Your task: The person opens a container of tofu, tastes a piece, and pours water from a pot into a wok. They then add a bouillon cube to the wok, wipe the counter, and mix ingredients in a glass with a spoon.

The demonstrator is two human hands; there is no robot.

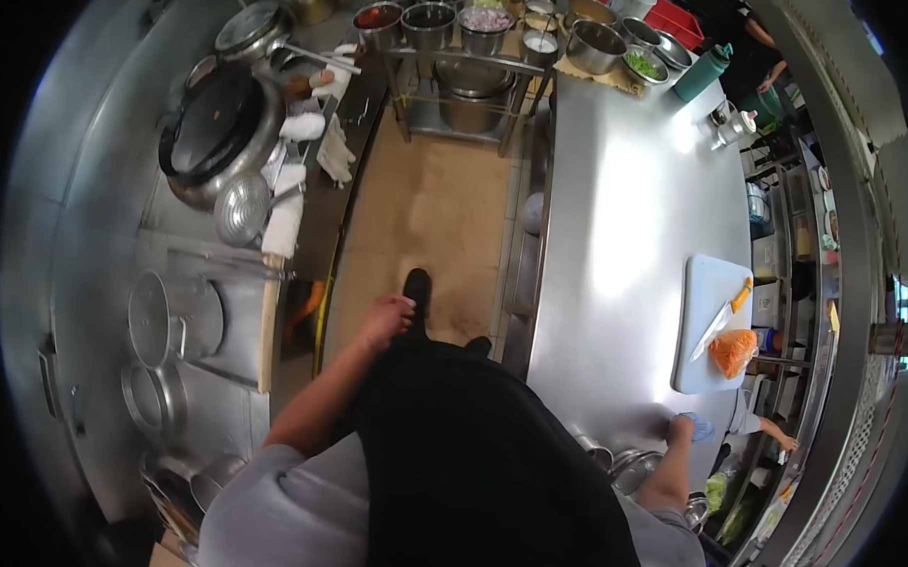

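Note:
My right hand (680,427) is low over the near end of the steel counter (597,329), its fingers closed on a light blue cloth (701,426). Beyond it lies a pale blue cutting board (689,370). On the board are an orange-handled knife (719,323) and an orange bundle (733,352) whose contents I cannot make out. My left hand (388,321) hangs in front of my black apron (478,454), above the floor. Its fingers are curled in, and nothing shows in them.
Pots of ingredients (428,25) fill the far end. A green bottle (703,72) stands on the counter. To the left are a wok (214,125), a skimmer (243,208) and a large pot (163,318). Another person's arm (774,431) reaches in at right.

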